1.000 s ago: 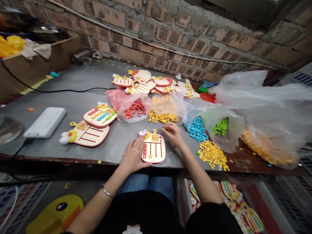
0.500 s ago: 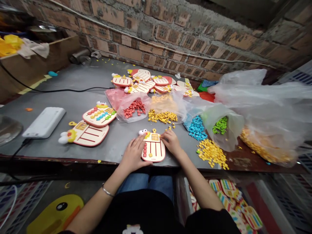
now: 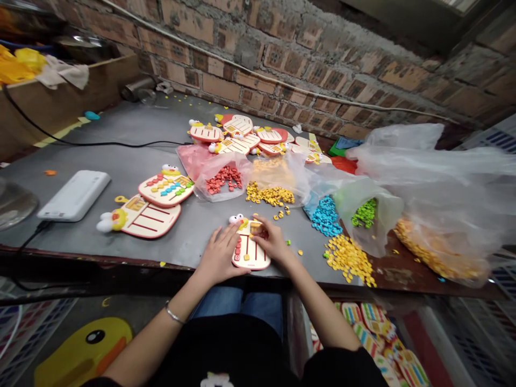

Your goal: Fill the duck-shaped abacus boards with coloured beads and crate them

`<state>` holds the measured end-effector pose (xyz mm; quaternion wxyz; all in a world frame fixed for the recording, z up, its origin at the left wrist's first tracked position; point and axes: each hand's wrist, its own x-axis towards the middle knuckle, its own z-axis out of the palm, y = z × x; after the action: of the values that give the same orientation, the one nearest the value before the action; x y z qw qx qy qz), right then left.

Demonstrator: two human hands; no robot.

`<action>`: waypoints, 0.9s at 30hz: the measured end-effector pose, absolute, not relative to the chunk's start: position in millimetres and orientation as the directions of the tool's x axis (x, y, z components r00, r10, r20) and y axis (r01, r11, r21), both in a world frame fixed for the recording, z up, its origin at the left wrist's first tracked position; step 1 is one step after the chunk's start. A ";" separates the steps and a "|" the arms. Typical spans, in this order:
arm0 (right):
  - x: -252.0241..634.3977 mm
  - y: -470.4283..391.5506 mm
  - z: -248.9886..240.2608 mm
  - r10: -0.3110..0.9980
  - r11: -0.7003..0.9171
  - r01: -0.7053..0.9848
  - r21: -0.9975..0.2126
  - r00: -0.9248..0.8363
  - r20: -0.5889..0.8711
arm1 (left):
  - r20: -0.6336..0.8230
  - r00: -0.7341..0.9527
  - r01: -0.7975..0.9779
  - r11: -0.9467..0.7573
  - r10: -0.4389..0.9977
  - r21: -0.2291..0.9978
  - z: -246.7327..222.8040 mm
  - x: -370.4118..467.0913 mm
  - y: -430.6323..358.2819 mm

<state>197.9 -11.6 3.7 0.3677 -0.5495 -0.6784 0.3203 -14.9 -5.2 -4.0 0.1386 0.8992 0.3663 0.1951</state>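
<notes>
A cream board with a red rim and a duck head point(image 3: 252, 258) lies at the table's front edge. Red beads point(image 3: 237, 250) fill its left slot, and a yellow bead point(image 3: 246, 257) sits low in the slot beside it. My left hand point(image 3: 220, 252) rests on the board's left side, holding it with fingers spread. Over the upper right part, my right hand point(image 3: 272, 239) pinches at the board, its fingertips by a small yellow bead near the top of the slots. Left of them, a board with four colours of beads point(image 3: 165, 189) overlaps a beadless one point(image 3: 149, 219).
Bags of red point(image 3: 223, 180), yellow point(image 3: 270, 193), blue point(image 3: 325, 215) and green beads point(image 3: 364, 213) stand behind and right. Loose yellow pieces point(image 3: 350, 259) lie at right. A white power bank point(image 3: 74, 196) is at left; more boards point(image 3: 237, 124) are piled behind.
My right hand has moved left over the board, to the top of its slots. A green bead and a yellow bead now show on the table right of it. The view has shifted slightly.
</notes>
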 end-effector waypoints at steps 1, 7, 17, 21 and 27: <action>191.9 -10.5 3.6 0.980 0.197 0.500 -0.843 -0.132 0.151 | 0.250 0.653 0.607 -0.691 0.715 0.392 -4.4 -14.9 -5.3; 201.2 -14.8 14.7 0.940 0.247 0.444 -0.862 -0.324 0.102 | 0.256 0.649 0.609 -0.692 0.716 0.388 -8.4 -15.3 -4.2; 268.9 22.9 0.0 0.954 0.217 0.883 -0.417 -0.100 0.284 | 0.239 0.652 0.612 -0.685 0.720 0.396 -4.2 -14.4 -3.8; 261.2 15.9 -0.6 0.938 0.227 0.739 -0.634 0.009 0.346 | 0.234 0.645 0.615 -0.676 0.727 0.405 -3.9 -14.3 -4.2; 231.8 0.4 5.0 0.927 0.324 0.510 -0.797 -0.005 0.374 | 0.241 0.645 0.608 -0.678 0.725 0.413 -5.7 -14.2 -3.9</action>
<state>231.8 0.4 5.0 0.4596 -0.5350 -0.6715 0.2271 -14.2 -3.9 -5.7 0.1488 0.8945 0.3728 0.1969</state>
